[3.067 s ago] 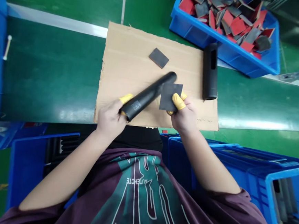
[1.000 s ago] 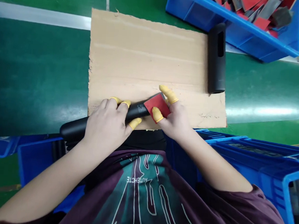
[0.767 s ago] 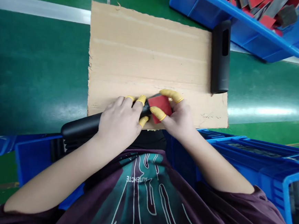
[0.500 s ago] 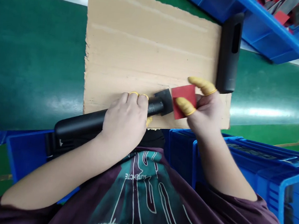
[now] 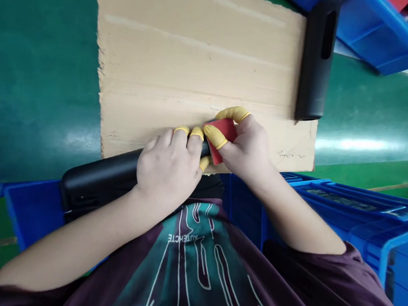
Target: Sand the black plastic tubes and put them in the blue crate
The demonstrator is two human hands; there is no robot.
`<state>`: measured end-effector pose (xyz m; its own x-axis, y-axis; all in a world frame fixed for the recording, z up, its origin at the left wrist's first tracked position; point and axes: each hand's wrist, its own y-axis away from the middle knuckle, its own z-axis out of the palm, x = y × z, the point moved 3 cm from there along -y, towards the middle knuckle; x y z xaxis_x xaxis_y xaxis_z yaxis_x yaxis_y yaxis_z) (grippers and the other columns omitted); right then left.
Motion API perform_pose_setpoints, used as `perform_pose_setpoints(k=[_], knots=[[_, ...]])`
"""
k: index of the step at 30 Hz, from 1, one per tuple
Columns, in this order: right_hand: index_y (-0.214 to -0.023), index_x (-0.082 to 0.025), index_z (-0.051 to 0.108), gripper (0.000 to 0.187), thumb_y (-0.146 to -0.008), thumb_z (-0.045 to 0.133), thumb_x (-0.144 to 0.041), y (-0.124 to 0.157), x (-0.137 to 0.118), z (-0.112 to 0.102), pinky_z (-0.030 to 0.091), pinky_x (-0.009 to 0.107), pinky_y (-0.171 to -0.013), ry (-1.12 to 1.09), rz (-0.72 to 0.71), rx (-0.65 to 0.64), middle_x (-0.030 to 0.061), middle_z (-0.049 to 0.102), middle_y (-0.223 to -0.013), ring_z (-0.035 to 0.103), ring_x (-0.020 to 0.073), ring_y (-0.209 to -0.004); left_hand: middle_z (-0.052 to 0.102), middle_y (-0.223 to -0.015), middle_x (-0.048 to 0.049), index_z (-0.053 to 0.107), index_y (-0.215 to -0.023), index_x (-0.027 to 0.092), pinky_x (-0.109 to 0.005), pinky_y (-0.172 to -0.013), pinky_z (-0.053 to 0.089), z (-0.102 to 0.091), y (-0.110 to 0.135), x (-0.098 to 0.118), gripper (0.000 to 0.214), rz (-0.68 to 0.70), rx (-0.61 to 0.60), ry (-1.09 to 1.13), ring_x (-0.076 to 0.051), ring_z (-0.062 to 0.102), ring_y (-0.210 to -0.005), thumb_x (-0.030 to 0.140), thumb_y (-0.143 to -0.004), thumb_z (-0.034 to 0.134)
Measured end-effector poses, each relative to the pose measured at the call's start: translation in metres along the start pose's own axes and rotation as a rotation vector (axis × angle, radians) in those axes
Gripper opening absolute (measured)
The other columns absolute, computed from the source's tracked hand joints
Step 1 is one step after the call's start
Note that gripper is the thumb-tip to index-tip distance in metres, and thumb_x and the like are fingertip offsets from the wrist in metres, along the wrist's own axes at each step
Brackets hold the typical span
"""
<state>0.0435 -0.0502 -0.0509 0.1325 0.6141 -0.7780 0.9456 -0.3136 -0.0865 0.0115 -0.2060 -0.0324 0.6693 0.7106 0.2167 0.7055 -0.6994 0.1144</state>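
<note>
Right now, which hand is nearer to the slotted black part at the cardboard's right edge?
Right. The right hand holding the red pad is left of the slotted black part, apart from it; the left hand is farther left, gripping the black tube.

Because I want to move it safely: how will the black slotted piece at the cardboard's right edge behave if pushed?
The black slotted piece may roll or rock, as its sides look rounded. Its straight outline suggests it is stiff. The dark slot hints at a hollow body, so perhaps light for its size.
</note>
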Motion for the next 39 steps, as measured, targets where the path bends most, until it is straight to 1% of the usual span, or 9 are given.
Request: perform_pose_setpoints(k=[6,8,13,18,23,27,33,37,39], knots=[[-0.089,-0.022,0.058,0.028,-0.085,0.074,-0.045,0.010,0.006,-0.002,0.047,0.022,-0.050,-0.063,0.029,0.076,-0.0041,0.062,-0.074,0.057,0.0085,-0.058,0.066,-0.095,-0.0133,0.064,-0.116,0.018,-0.042,-0.072,0.046,0.000,0.000,0.000,0.031,-0.007,-0.030,-0.029,-0.032,0.064,-0.094,0.029,-0.087,0.059],[-0.090,-0.022,0.059,0.028,-0.085,0.074,-0.045,0.011,0.008,-0.002,0.049,0.023,-0.052,-0.069,0.015,0.096,-0.0035,0.063,-0.075,0.058,0.0092,-0.060,0.066,-0.094,-0.0134,0.064,-0.115,0.018,-0.041,-0.070,0.045,0.000,0.000,0.001,0.030,0.009,-0.013,-0.054,-0.031,0.064,-0.093,0.029,-0.089,0.057],[-0.095,-0.024,0.061,0.020,-0.088,0.072,-0.039,0.006,0.007,0.002,0.059,0.030,-0.069,-0.041,-0.054,0.094,-0.0008,0.067,-0.087,0.065,0.0134,-0.074,0.064,-0.090,-0.0120,0.065,-0.105,0.019,-0.041,-0.069,0.044,0.002,0.000,0.000,0.022,0.016,-0.001,-0.082,-0.030,0.063,-0.091,0.029,-0.088,0.057],[-0.093,-0.024,0.060,0.021,-0.087,0.072,-0.041,0.019,0.009,-0.003,0.057,0.027,-0.062,-0.097,0.029,0.123,-0.0012,0.069,-0.084,0.066,0.0121,-0.068,0.064,-0.091,-0.0113,0.065,-0.108,0.020,-0.040,-0.068,0.043,0.002,-0.001,-0.002,0.026,0.009,-0.014,-0.021,-0.030,0.063,-0.091,0.024,-0.084,0.058],[-0.090,-0.024,0.060,0.020,-0.086,0.074,-0.037,0.016,0.009,-0.001,0.060,0.032,-0.071,-0.115,0.035,0.140,-0.0004,0.069,-0.082,0.068,0.0147,-0.074,0.061,-0.086,-0.0098,0.065,-0.100,0.021,-0.039,-0.067,0.042,0.001,-0.003,-0.002,0.019,-0.006,-0.032,-0.023,-0.029,0.063,-0.088,0.027,-0.084,0.058],[-0.089,-0.025,0.058,0.020,-0.087,0.073,-0.038,0.019,0.008,-0.003,0.058,0.029,-0.060,-0.124,0.090,0.132,-0.0010,0.068,-0.080,0.065,0.0136,-0.067,0.059,-0.081,-0.0087,0.065,-0.096,0.021,-0.038,-0.063,0.041,0.001,-0.004,-0.001,0.017,0.018,-0.017,-0.065,-0.027,0.061,-0.082,0.032,-0.085,0.057],[-0.089,-0.025,0.058,0.022,-0.087,0.072,-0.042,0.018,0.004,0.001,0.061,0.033,-0.068,-0.078,0.046,0.121,0.0012,0.067,-0.084,0.067,0.0163,-0.075,0.058,-0.079,-0.0083,0.065,-0.094,0.022,-0.038,-0.062,0.040,0.001,-0.005,-0.002,0.016,0.031,-0.012,-0.070,-0.028,0.062,-0.081,0.030,-0.087,0.053],[-0.088,-0.026,0.057,0.021,-0.087,0.074,-0.037,0.029,0.004,0.000,0.054,0.025,-0.051,-0.159,0.077,0.166,-0.0029,0.065,-0.075,0.061,0.0109,-0.059,0.058,-0.079,-0.0085,0.064,-0.096,0.022,-0.039,-0.062,0.040,0.001,-0.005,-0.003,0.017,0.044,-0.025,-0.064,-0.028,0.061,-0.080,0.029,-0.086,0.052],[-0.087,-0.026,0.057,0.021,-0.087,0.074,-0.037,0.031,0.004,0.000,0.055,0.026,-0.053,-0.175,0.093,0.161,-0.0028,0.065,-0.076,0.062,0.0114,-0.060,0.057,-0.078,-0.0082,0.064,-0.095,0.022,-0.039,-0.062,0.040,0.001,-0.005,-0.003,0.017,0.046,-0.021,-0.059,-0.028,0.061,-0.079,0.029,-0.087,0.051]])
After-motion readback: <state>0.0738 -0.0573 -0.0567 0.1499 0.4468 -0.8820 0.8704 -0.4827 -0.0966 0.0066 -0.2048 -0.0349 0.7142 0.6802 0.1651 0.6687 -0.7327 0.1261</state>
